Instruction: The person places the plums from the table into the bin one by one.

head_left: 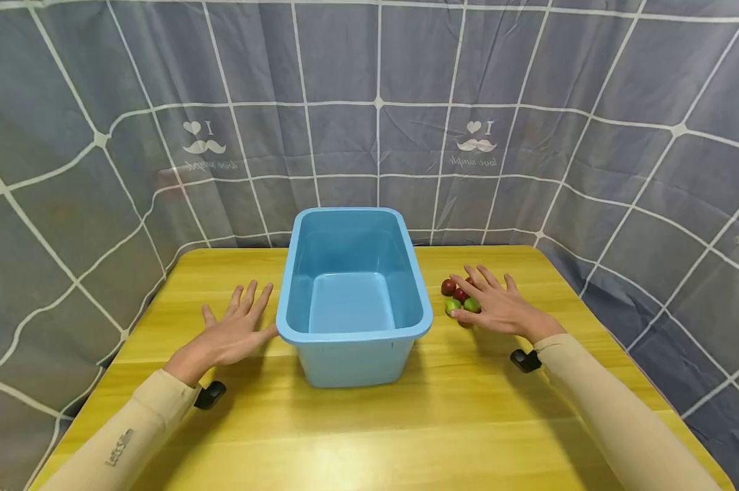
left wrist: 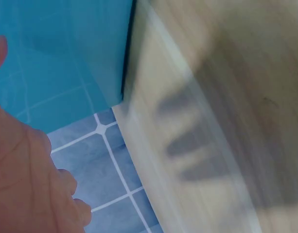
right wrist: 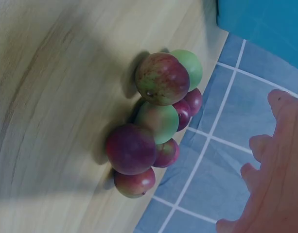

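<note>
Centrally, in the head view, a blue tub (head_left: pixel 353 361) is standing upright on a yellow wooden table (head_left: pixel 357 443). The left hand (head_left: pixel 230 334) is hovering beside the tub's left side, palm down; its fingers are spreading straight and released. The thumb is pointing toward the tub, its tip lying close to the rim; the views are leaving contact unclear. To the right of the tub, a cluster of red and green fruit (head_left: pixel 448 287) is lying on the table. The right hand (head_left: pixel 498 307) is hovering over the cluster and partly hiding it, its fingers extending apart and grasping nothing. Beige sleeves (head_left: pixel 621 416) are covering both forearms, and black devices (head_left: pixel 210 395) are sitting below the cuffs. A grey curtain (head_left: pixel 344 140) with white lines is hanging around the table.

In the left wrist view, the tub wall is filling the upper left corner, and finger shadows (left wrist: pixel 197 141) are falling across the table.

In the right wrist view, the fruit is resting bunched together, several pieces touching; the right hand is showing at the lower right, apart from it.
</note>
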`<state>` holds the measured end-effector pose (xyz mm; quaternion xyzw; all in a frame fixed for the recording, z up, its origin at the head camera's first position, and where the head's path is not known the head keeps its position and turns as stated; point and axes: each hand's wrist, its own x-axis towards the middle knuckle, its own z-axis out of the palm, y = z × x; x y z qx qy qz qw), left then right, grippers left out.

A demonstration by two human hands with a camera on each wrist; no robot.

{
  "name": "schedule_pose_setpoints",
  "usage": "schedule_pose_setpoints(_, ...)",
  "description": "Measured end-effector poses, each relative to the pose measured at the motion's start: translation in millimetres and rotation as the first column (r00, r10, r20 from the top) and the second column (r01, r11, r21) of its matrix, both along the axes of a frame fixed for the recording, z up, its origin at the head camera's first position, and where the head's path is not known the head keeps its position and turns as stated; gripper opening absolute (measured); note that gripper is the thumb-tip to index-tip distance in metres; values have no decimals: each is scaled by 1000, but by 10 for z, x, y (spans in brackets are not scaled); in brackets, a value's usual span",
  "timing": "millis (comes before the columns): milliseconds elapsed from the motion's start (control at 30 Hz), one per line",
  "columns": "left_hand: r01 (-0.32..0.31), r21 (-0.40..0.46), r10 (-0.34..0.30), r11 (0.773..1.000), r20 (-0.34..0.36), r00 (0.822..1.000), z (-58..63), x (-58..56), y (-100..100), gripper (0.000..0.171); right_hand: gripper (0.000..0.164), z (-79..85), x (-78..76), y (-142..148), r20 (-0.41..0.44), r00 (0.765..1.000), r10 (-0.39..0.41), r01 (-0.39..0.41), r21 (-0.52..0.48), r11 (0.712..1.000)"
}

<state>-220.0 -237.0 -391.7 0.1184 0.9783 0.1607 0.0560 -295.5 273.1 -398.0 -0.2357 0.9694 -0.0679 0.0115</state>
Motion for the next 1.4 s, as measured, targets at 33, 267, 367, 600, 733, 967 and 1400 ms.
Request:
schedule_pose_setpoints(33,0,-2,0,1000,0,1000,-2,2,4,91,82,-4,3,0,-2,1000,2,-2,-1,1000)
schedule_pose_setpoints(267,-9,-15,9,1000,17,1000,-40,22,25,94,82,-39,54,18,15,1000,-6,6,-2,1000)
schedule_pose_setpoints(367,-11,-12,11,1000,20,1000,-46,17,29,95,81,-47,59,29,9,1000,-11,11,-9,1000)
schedule_pose_setpoints(600,-58,46,61,997,-46,997,29,-69,64,93,79,-64,14,35,-56,998,1,-5,-75,997)
schedule_pose_setpoints(733,-117,256,151,960,-119,981,178,-152,123,81,70,-58,-23,45,-86,996,-4,-14,-211,977)
schedule_pose_setpoints(967,-131,575,207,808,-68,976,494,-223,340,67,58,-90,-48,56,7,999,-52,50,-435,899)
schedule_pose_setpoints(1400,-169,471,165,866,51,985,711,-456,596,78,49,-147,-98,60,48,994,-99,108,-595,796)
